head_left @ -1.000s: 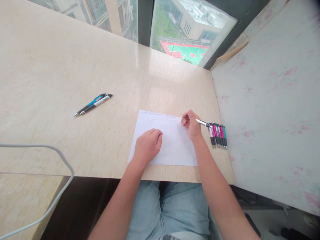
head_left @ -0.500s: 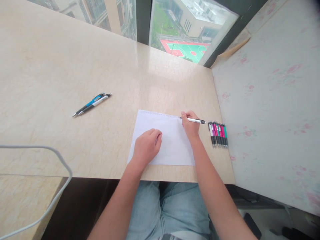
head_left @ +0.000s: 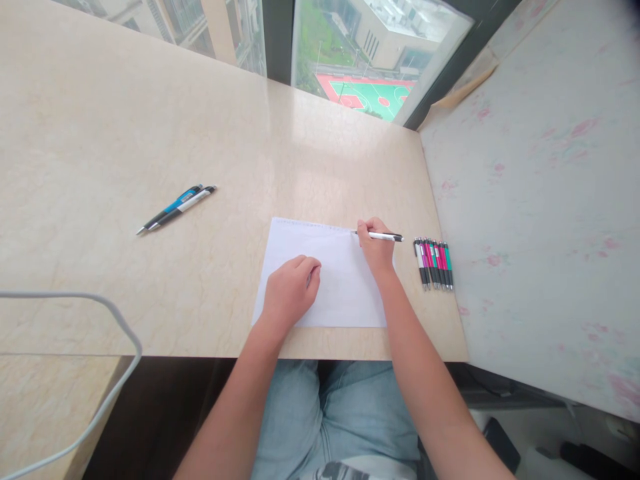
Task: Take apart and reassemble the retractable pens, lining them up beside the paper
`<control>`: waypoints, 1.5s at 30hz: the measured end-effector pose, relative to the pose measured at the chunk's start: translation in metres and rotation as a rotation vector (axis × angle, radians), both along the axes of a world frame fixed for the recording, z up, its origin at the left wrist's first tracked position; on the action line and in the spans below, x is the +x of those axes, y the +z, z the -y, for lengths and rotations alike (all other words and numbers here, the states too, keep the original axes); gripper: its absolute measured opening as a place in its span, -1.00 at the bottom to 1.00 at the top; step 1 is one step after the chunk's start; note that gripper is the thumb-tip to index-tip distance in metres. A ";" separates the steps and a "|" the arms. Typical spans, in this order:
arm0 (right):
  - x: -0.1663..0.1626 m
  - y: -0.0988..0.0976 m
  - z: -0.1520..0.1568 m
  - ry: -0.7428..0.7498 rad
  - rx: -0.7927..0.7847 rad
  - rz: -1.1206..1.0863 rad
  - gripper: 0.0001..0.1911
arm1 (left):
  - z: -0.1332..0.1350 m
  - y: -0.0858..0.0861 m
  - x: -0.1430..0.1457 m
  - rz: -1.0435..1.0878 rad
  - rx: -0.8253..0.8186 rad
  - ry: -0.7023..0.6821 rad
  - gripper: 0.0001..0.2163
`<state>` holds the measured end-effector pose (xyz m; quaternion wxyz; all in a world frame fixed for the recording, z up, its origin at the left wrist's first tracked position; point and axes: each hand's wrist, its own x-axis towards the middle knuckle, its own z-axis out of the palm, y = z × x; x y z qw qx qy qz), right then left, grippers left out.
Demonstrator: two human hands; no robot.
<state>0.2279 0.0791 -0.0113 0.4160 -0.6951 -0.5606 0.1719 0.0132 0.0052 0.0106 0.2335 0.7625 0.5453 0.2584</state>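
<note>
A white sheet of paper (head_left: pixel 345 293) lies on the desk with a row of small marks along its top edge. My right hand (head_left: pixel 376 248) grips a white ballpoint pen with a black end (head_left: pixel 383 236), its tip at the right end of that row. On the lower left of the sheet rests my left hand (head_left: pixel 291 288), fingers curled closed; a small greyish patch shows inside the curl, and I cannot make out what it is.
Several colored pens (head_left: pixel 433 264) stand side by side right of the paper, near the flowered wall (head_left: pixel 530 233). Two pens, one blue (head_left: pixel 175 205) and one white (head_left: pixel 187 204), lie at the left. A white cable (head_left: pixel 123 317) loops over the front left. Behind the desk is a window (head_left: pixel 370 67).
The view has shifted slightly, so everything sits a little further left and up. The pen in my right hand lies at a slightly flatter angle. My left hand keeps its place on the paper.
</note>
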 end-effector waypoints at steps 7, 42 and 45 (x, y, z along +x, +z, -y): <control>0.000 0.000 0.000 -0.045 0.016 -0.011 -0.64 | 0.000 -0.002 -0.001 -0.001 -0.005 0.000 -0.85; 0.004 0.023 0.034 -0.001 0.153 -0.997 -0.63 | 0.000 -0.002 0.000 0.004 0.001 0.004 -0.85; 0.003 0.030 0.056 -0.020 0.137 -1.057 -0.56 | -0.001 -0.002 0.000 0.009 0.000 0.010 -0.85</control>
